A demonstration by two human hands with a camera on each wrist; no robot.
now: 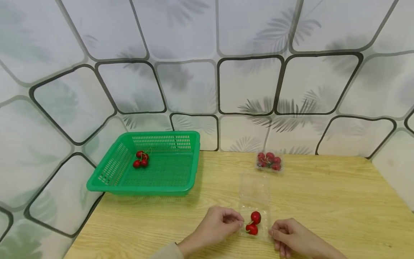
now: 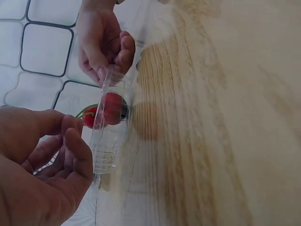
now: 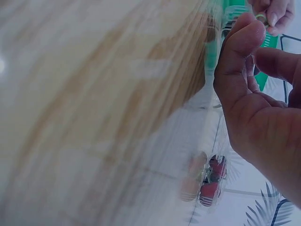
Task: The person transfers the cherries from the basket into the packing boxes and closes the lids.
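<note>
At far left, the green basket (image 1: 139, 190) is standing near the table's back left corner, its left front rim jutting past the table's edge and its back rim sitting close to the patterned wall (image 1: 249, 86). A small cluster of red cherries (image 1: 143, 163) is lying against its left side, with the basket's floor spreading out to the right. A strip of wooden tabletop (image 1: 323, 194) is running between the basket and the left hand (image 1: 217, 225), whose thumb and forefinger are pinching the green stems of the two cherries (image 1: 256, 217). These are sitting in the clear container (image 1: 266, 215), just beside that hand's fingertips. The container's lid (image 1: 254, 187) is lying folded back, pointing toward the wall. Behind the lid and a little right, a clear box (image 1: 280, 155) full of cherries is sitting near the table's back edge. The right hand (image 1: 292, 235) is curling its fingers and gripping the container's right edge between thumb and forefinger. Beyond it, a wide stretch of tabletop is reaching to the slanting right edge
</note>
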